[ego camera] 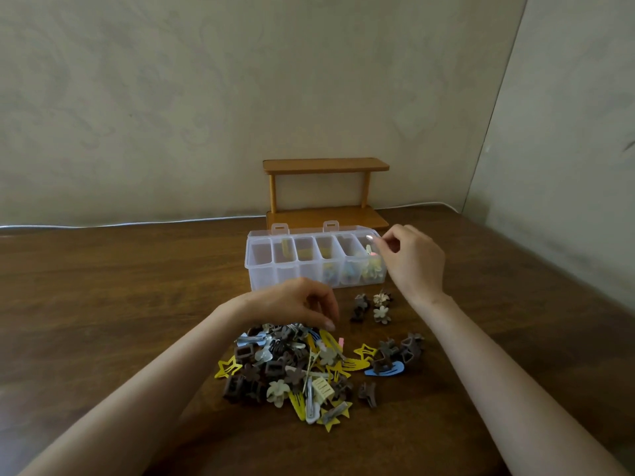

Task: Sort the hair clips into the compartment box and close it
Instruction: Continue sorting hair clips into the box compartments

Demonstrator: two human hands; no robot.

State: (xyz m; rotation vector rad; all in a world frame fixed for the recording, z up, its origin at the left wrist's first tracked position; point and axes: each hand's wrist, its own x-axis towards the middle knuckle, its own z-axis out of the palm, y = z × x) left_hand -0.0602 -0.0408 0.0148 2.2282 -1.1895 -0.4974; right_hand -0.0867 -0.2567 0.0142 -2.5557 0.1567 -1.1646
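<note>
A clear compartment box (261,269) stands open on the table, its lid tipped back. Its right-hand compartments hold pastel clips (350,271). My right hand (412,259) hovers over the rightmost compartment with index finger and thumb slightly apart. A pastel clip (369,250) stands just below the fingertips. My left hand (299,300) reaches down with bent fingers onto the far edge of the mixed pile of hair clips (292,365). Whether it pinches one is hidden. The pile holds brown, yellow, blue and cream clips.
Small groups of brown and cream flower clips (372,307) and brown claw clips (398,352) lie right of the pile. A low wooden shelf (326,166) stands behind the box against the wall. A white cable (137,224) runs along the table's back edge.
</note>
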